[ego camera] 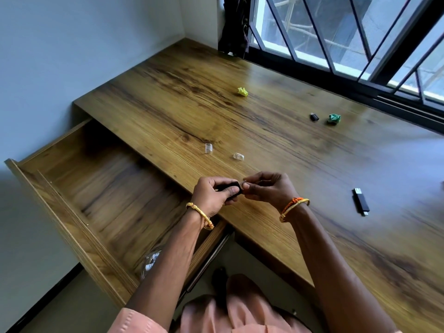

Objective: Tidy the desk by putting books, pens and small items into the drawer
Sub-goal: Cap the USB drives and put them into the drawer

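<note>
While the left hand grips a small black adapter and the right hand pinches something at its tip, unidentifiable, either could slip, bouncing toward the open drawer at nine o'clock.

1. A window with black metal bars runs along the far right edge of the wooden counter.
2. A dark cloth hangs at the window's left end, its lower edge near the counter's far corner.
3. A pale blue-grey wall stands behind and to the left.
4. A beige floor shows at lower left.
5. Peach-coloured clothing fills the bottom centre.
</note>
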The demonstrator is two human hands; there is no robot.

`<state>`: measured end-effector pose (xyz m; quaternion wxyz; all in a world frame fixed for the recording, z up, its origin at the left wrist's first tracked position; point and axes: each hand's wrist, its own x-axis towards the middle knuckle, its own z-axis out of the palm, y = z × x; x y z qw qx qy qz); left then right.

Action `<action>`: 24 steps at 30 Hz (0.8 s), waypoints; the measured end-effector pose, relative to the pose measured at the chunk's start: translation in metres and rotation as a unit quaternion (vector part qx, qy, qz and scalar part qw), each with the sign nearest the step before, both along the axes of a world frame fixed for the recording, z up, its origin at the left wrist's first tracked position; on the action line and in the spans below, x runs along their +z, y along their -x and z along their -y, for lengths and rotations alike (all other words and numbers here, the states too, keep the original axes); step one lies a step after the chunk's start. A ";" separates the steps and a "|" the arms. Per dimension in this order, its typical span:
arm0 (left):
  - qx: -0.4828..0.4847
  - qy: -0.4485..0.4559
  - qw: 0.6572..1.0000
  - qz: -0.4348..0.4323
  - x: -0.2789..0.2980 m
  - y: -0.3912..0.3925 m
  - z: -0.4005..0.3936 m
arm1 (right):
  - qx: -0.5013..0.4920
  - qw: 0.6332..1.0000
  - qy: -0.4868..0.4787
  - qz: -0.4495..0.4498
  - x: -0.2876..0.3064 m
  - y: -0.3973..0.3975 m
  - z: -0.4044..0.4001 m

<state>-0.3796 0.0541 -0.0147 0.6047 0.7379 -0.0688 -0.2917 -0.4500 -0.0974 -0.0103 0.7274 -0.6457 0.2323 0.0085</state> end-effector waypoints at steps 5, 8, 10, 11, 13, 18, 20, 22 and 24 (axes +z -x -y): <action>0.006 -0.003 1.000 -0.021 -0.001 0.002 -0.002 | 0.043 0.998 0.035 -0.036 0.001 -0.008 0.003; -0.008 0.008 0.999 -0.040 -0.007 0.002 -0.003 | 0.032 0.994 0.091 -0.057 -0.002 -0.007 -0.003; -0.042 -0.006 0.998 -0.044 -0.011 0.001 -0.001 | 0.000 0.979 0.188 -0.079 -0.012 -0.009 -0.012; -0.069 -0.020 0.997 -0.041 -0.012 0.001 0.002 | -0.008 0.968 0.236 -0.084 -0.015 -0.009 -0.018; -0.125 -0.056 0.991 -0.013 -0.015 0.000 0.007 | 0.003 0.949 0.304 -0.084 -0.019 -0.011 -0.025; -0.041 0.013 0.998 -0.053 -0.008 -0.001 0.027 | -0.037 0.925 0.370 -0.071 -0.001 -0.015 0.002; 0.010 0.057 0.995 -0.081 -0.005 -0.006 0.036 | -0.122 0.902 0.404 -0.089 -0.006 -0.010 0.027; 0.056 0.106 0.985 -0.126 -0.005 -0.012 0.045 | -0.137 0.879 0.426 -0.165 -0.015 -0.001 0.047; 0.094 0.142 0.969 -0.179 -0.007 -0.015 0.052 | -0.114 0.868 0.432 -0.219 -0.023 0.007 0.055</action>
